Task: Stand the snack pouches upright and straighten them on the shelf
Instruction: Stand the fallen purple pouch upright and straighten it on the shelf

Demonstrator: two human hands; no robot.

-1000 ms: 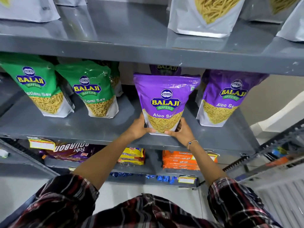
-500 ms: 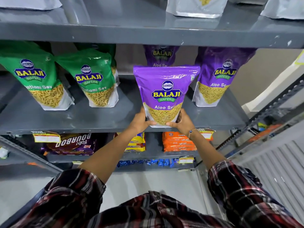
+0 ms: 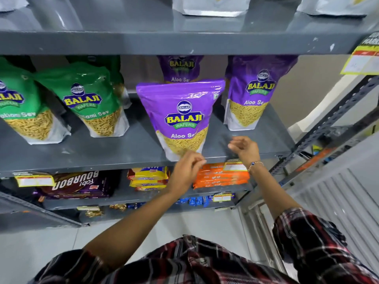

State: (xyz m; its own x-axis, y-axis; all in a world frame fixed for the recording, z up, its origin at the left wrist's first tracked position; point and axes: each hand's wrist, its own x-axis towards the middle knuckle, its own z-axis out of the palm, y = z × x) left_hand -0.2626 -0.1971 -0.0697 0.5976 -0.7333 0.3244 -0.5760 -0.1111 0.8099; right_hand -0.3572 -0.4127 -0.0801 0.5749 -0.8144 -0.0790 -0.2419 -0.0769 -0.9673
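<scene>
Both hands (image 3: 187,169) (image 3: 245,149) have released the upright purple pouch (image 3: 180,117), grips loosely open just below it.

My grey metal shelf (image 3: 131,148) carries five front pouches standing upright: two green Balaji sev pouches (image 3: 26,111) (image 3: 96,103) at left, a purple Aloo Sev pouch (image 3: 181,117) at the front edge, centre, another purple pouch (image 3: 252,93) at right, and one more (image 3: 180,67) behind the centre pouch.

Bourbon biscuit packs (image 3: 75,184), orange packets (image 3: 219,177) — yellow price tags (image 3: 33,180)
</scene>
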